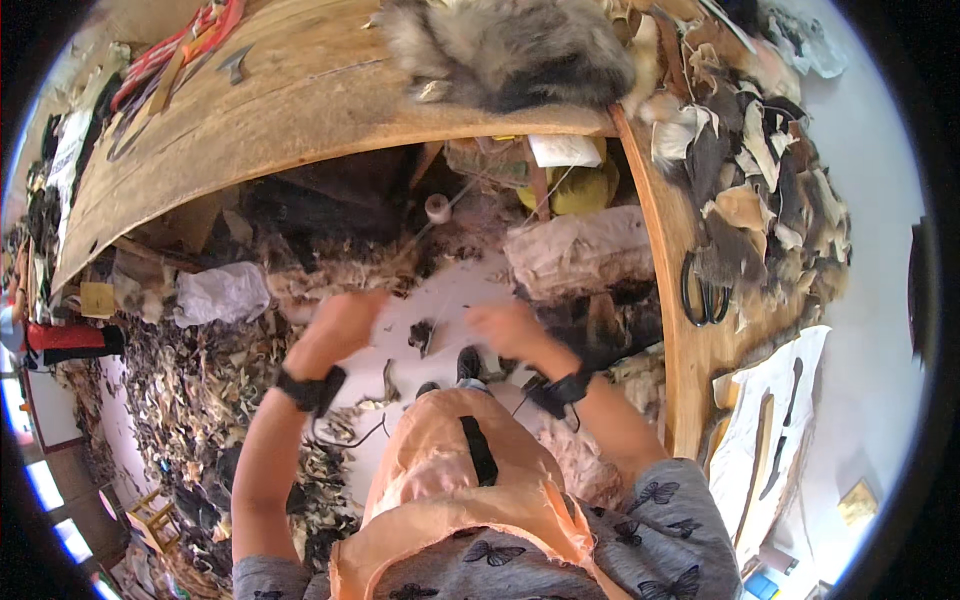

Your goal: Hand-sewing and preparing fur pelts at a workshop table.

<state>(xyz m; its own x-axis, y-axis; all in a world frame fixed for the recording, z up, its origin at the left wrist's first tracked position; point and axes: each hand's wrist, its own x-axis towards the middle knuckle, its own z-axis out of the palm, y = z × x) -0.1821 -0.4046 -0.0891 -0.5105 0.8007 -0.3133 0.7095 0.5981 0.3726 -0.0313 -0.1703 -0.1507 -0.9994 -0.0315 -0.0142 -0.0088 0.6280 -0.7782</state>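
My left hand (345, 325) hangs in the air in front of the table edge, curled and smeared by motion. My right hand (508, 328) is raised opposite it, a gap between the two, its fingers blurred too. Whether either one holds anything I cannot make out. Between them, lower down, a dark fur scrap (421, 335) seems to lie on the pale floor. Beyond the hands, under the table, stands a white thread spool (438, 208). Nearest my right hand is a pale bundle (580, 250); a furry pile (335, 275) lies behind my left.
A wooden table (300, 110) curves round me, bearing a grey-brown fur (510, 50) and a metal blade tool (235, 65). At right are black-handled scissors (705, 295), fur scraps (740, 210) and a white pattern sheet (790, 400). A scrap heap (210, 400) covers the floor at left.
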